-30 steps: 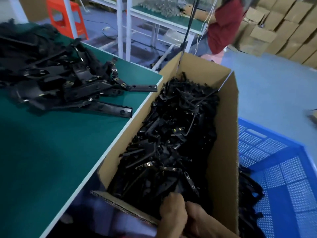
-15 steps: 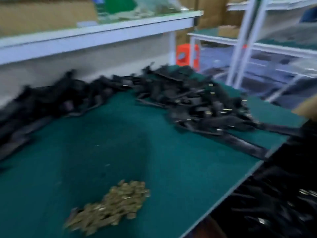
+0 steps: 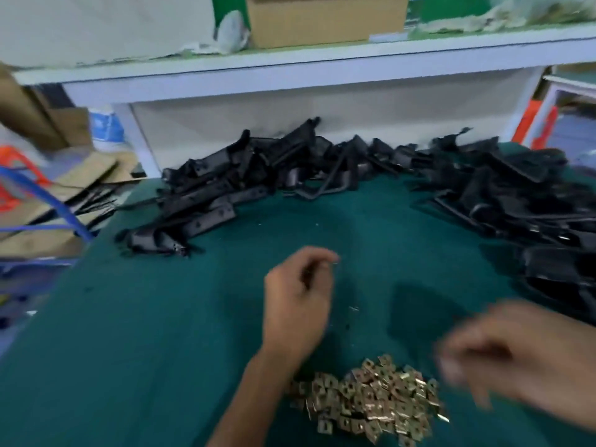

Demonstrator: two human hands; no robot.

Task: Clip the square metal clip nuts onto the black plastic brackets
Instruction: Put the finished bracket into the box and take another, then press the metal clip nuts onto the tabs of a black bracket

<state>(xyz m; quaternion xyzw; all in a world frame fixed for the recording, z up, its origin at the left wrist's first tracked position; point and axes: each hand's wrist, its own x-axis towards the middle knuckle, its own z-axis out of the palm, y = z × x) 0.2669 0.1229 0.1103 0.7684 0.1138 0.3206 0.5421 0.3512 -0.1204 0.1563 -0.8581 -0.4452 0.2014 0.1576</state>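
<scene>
A heap of small brass-coloured square clip nuts (image 3: 371,401) lies on the green mat near me. Black plastic brackets are piled along the back of the table (image 3: 258,175) and at the right (image 3: 516,201). My left hand (image 3: 296,301) hovers over the mat between the nuts and the back pile, fingers loosely curled, with nothing seen in it. My right hand (image 3: 516,359) is blurred by motion just right of the clip nuts, fingers pointing down and holding nothing that I can make out.
A white shelf (image 3: 322,69) overhangs the back of the table and carries a cardboard box (image 3: 322,17). Flattened cardboard and a blue crate edge (image 3: 48,201) stand off the table's left side. Green mat (image 3: 145,317) shows bare at the left.
My view has swung left from the cardboard box of brackets to the table. Both hands have left the box and now hover over the mat near the clip nuts.
</scene>
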